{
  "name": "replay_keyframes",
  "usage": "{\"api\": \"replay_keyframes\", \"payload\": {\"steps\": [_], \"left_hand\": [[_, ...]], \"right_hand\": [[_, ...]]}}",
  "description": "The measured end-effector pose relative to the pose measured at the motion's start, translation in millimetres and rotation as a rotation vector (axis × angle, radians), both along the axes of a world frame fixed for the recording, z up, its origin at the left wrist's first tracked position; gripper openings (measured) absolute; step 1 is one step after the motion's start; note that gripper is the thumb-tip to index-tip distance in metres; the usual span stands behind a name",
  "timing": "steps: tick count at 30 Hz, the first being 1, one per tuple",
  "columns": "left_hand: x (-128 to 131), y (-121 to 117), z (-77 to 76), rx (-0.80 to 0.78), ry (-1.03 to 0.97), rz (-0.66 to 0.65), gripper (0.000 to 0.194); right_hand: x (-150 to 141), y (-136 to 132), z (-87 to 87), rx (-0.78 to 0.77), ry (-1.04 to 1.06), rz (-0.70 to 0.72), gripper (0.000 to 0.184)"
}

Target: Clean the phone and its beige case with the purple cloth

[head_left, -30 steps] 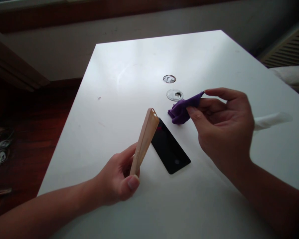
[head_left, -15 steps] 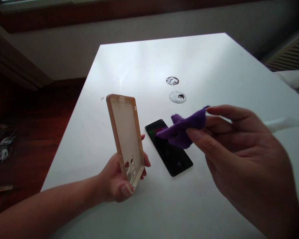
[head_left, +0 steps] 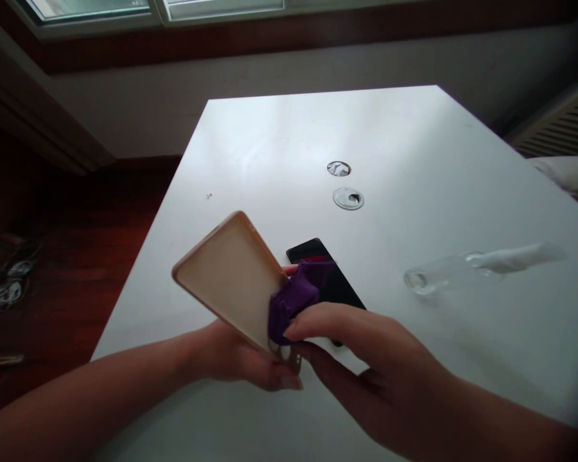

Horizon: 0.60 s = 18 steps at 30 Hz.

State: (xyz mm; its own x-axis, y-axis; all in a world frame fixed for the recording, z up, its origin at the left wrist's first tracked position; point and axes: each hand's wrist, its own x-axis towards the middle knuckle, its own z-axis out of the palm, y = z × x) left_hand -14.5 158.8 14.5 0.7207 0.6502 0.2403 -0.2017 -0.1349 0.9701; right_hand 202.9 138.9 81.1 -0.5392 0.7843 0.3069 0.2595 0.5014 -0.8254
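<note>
While the left hand (head_left: 250,359) grips the beige case (head_left: 228,276), the right hand (head_left: 366,359) pinches the purple cloth (head_left: 296,298) against it; wiping looks barely begun.

case (head_left: 226,279): sat up off the table (head_left: 279,141), tilted, near the front-left part, held from below by the left hand (head_left: 243,359)
cloth (head_left: 296,298): pressed right against the case's right edge, pinched in the right hand (head_left: 366,366)
phone (head_left: 325,273): lay flat on the table just behind the cloth, partly hidden by it
two round discs (head_left: 347,198): further back, middle of the table, one behind the other
bottle (head_left: 467,268): lay on its side well off to the right of the phone
</note>
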Motion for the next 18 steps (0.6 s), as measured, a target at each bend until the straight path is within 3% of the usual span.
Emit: {"api": "replay_keyframes", "payload": {"steps": [3,6,8,11,14,18], "left_hand": [[-1.4,2.0,2.2,0.06,0.058,0.109,0.069],[-4.5,2.3,1.3,0.055,0.054,0.213,0.091],[-7.5,4.0,2.5,0.066,0.054,0.307,0.093],[-12.7,8.2,8.1,0.127,0.124,0.407,0.084],[-16.0,10.9,13.2,0.176,0.17,0.445,0.079],[-13.5,9.4,14.7,0.124,0.096,0.453,0.086]], "right_hand": [[0.6,4.6,2.1,0.094,-0.011,0.055,0.036],[1.7,6.8,6.4,0.131,-0.027,0.003,0.035],[2.5,6.8,3.1,0.177,-0.129,-0.123,0.03],[3.5,6.6,-16.0,0.301,-0.499,-0.353,0.033],[2.1,7.7,-40.6,0.324,-0.823,-0.448,0.056],[-4.9,14.5,-53.4,0.294,-0.983,-0.531,0.056]]}}
